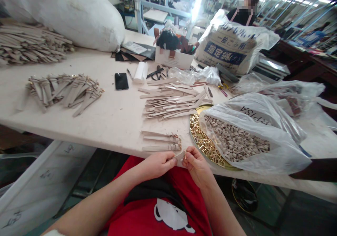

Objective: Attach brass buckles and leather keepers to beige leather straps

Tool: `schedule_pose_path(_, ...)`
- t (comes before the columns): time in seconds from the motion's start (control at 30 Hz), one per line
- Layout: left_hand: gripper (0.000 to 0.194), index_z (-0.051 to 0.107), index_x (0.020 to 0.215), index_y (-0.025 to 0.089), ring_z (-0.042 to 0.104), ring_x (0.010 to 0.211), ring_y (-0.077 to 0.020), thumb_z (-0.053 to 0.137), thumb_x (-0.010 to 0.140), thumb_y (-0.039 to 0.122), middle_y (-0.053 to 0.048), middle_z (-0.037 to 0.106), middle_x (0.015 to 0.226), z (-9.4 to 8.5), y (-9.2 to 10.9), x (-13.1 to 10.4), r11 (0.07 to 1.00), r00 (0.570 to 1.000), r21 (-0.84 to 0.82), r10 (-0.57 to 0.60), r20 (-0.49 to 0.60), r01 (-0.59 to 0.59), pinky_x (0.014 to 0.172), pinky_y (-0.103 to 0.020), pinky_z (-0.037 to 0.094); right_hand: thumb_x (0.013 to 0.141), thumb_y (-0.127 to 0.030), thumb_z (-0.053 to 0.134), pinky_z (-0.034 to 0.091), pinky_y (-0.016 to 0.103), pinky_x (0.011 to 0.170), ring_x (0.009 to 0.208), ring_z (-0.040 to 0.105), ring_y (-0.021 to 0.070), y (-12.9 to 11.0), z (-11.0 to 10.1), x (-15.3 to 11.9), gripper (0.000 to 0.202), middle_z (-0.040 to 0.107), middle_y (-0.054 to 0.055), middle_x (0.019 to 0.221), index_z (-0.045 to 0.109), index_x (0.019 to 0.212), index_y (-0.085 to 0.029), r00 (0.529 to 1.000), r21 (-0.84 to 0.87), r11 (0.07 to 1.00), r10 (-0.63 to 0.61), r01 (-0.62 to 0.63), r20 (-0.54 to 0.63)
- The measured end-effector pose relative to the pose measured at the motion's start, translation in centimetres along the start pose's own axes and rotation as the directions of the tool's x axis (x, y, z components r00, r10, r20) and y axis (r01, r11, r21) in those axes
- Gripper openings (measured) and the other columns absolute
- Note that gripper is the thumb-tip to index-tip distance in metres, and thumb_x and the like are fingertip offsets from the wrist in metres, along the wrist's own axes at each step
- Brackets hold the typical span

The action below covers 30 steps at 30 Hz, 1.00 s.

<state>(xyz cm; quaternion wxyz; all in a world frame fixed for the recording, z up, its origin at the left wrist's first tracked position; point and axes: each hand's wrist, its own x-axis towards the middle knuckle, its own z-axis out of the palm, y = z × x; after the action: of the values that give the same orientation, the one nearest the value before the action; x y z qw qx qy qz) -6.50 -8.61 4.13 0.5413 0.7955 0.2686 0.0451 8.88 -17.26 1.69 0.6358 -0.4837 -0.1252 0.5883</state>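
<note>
- pinched tight went the left hand, narrow fingers on a beige strap, and the right hand closed just as narrowly on a small gold buckle at its end!
- that strap sat between the two hands, right by the near edge of the table, above the red clothing.
- just beyond, a small group of buckled straps lay side by side, buckles towards the right.
- farther out, loose beige strips spread in an untidy pile.
- over on the right, the round tray carried a glittering heap of gold buckles, and an open plastic bag full of small beige loops overlapped it.
- away to the left, a bigger heap of buckled straps fanned out, with a black phone and a white roll between it and the white box.
- at the back, a bulging white sack stood left, a printed bag right, and a person showed behind that.
</note>
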Motion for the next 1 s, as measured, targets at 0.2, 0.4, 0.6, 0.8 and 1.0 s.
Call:
schedule_pose_path(0.2,0.022,0.058,0.074,0.018,0.051,0.065,-0.0143,0.039,0.081,0.028,0.000,0.059,0.070,-0.4,0.5,-0.4,1.000,1.000,0.008,0.024,0.007,-0.024,0.061,-0.020,0.036,0.063,-0.027,0.073,0.039,0.020,0.050,0.051,0.046,0.0063,1.0,0.8,-0.4,0.023,0.055,-0.006,0.063,0.055,0.075,-0.021,0.996,-0.009,0.996,0.084,-0.084,0.041)
schedule_pose_path(0.4,0.015,0.053,0.081,0.016,0.046,0.058,-0.0114,0.040,0.077,0.023,0.002,0.054,0.064,0.6,0.4,-0.5,0.984,0.992,-0.142,-0.119,-0.042,0.112,0.054,-0.020,0.035,0.068,-0.029,0.069,0.039,0.021,0.054,0.053,0.046,0.0078,1.2,1.3,-0.4,0.019,0.051,-0.006,0.058,0.054,0.072,-0.020,0.995,-0.159,0.982,-0.100,0.100,0.011)
schedule_pose_path(0.6,0.023,0.051,0.080,0.015,0.038,0.048,-0.0079,0.037,0.083,0.034,0.005,0.043,0.054,0.9,0.0,-0.5,0.950,0.995,-0.303,-0.091,-0.031,0.077,0.046,-0.019,0.030,0.067,-0.030,0.070,0.041,0.023,0.055,0.054,0.048,0.0089,0.7,1.2,-0.6,0.019,0.055,-0.005,0.062,0.056,0.074,-0.020,0.996,-0.218,0.972,-0.092,0.091,0.005)
schedule_pose_path(0.8,0.035,0.049,0.076,0.016,0.039,0.040,-0.0056,0.036,0.084,0.047,0.006,0.045,0.052,1.0,-0.3,-0.2,0.923,0.991,-0.362,-0.133,0.022,0.132,0.041,-0.017,0.030,0.069,-0.034,0.067,0.042,0.027,0.057,0.055,0.050,0.0114,1.0,2.3,-1.1,0.017,0.058,-0.003,0.061,0.058,0.073,-0.020,0.981,-0.392,0.904,-0.191,0.170,-0.016)
schedule_pose_path(1.0,0.029,0.048,0.077,0.015,0.047,0.044,-0.0055,0.042,0.082,0.043,0.003,0.053,0.065,1.2,-0.8,-0.1,0.870,0.985,-0.464,-0.163,0.054,0.169,0.043,-0.017,0.037,0.072,-0.032,0.065,0.043,0.027,0.061,0.059,0.052,0.0119,1.0,1.9,-1.2,0.014,0.060,-0.002,0.066,0.061,0.077,-0.020,0.993,-0.334,0.936,-0.117,0.115,0.014)
